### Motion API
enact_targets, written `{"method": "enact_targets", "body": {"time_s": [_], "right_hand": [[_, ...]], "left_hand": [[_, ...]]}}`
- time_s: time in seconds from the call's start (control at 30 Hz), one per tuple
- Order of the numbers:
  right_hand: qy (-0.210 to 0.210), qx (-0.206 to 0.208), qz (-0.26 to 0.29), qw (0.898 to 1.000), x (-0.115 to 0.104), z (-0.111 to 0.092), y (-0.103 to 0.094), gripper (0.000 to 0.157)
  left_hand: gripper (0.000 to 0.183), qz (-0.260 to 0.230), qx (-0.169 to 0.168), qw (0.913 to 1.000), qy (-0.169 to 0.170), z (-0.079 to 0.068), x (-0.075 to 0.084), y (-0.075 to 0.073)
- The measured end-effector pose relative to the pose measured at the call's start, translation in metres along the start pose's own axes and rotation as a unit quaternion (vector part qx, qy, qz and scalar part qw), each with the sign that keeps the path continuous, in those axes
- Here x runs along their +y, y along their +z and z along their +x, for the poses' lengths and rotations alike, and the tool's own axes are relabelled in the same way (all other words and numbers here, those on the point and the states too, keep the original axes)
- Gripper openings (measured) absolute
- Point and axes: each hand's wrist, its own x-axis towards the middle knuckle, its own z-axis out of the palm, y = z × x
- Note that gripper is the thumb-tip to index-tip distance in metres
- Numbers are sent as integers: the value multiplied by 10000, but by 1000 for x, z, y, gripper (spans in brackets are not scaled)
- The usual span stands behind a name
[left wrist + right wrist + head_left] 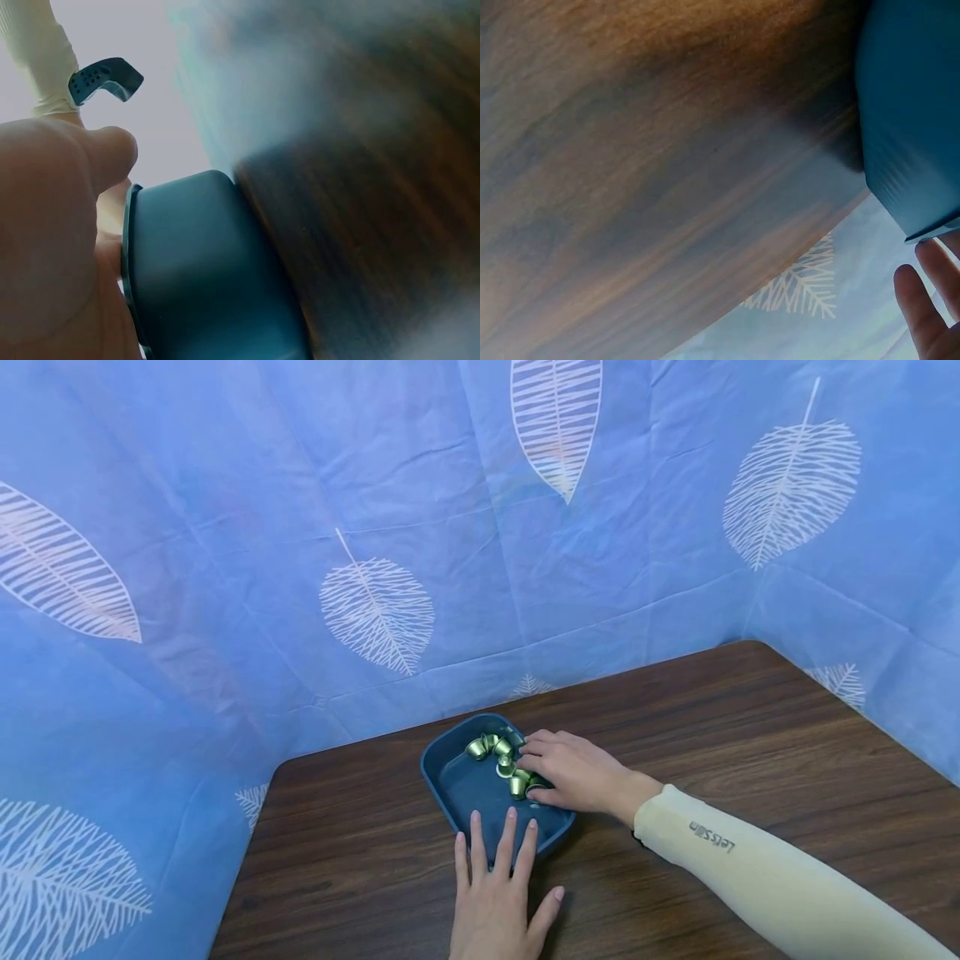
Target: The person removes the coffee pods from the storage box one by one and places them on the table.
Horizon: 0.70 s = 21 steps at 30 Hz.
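A dark blue plastic tray (465, 789) stands on the table, with several shiny green coffee capsules (517, 787) lying along its far and right side. My right hand (581, 772) reaches over the right rim, its thumb and fingers apart around the capsules there. In the right wrist view, two of its fingers (922, 300) extend near the rim of the tray (911, 127). My left hand (495, 906) lies at the near side, fingers straight and spread, their tips over the near rim. The left wrist view shows its palm (49, 232) beside the tray's outer wall (210, 270).
The dark wooden table (675, 718) reaches to a blue cloth backdrop (450, 527) with white leaf prints. A pale yellow sleeve (772, 868) covers the right forearm. In the left wrist view, a dark strap piece (109, 75) sits by that sleeve's end.
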Motion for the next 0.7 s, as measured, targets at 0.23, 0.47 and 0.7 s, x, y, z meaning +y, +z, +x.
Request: {"method": "enact_targets", "body": {"time_s": [0.23,0.47,0.7], "right_hand": [[-65,-355,-190,9992,-1,3,-3,47],[-33,-612,-413,9973,-4,5,-2,50],[1,-627,-482,9969,-8,6,3,54]], "left_hand": [[76,-92,-115,9999,-38,1,1,0],[77,-91,-79,9999,-16,1,2,2],[79,-31,-144,9998,-113,0,3,3]]}}
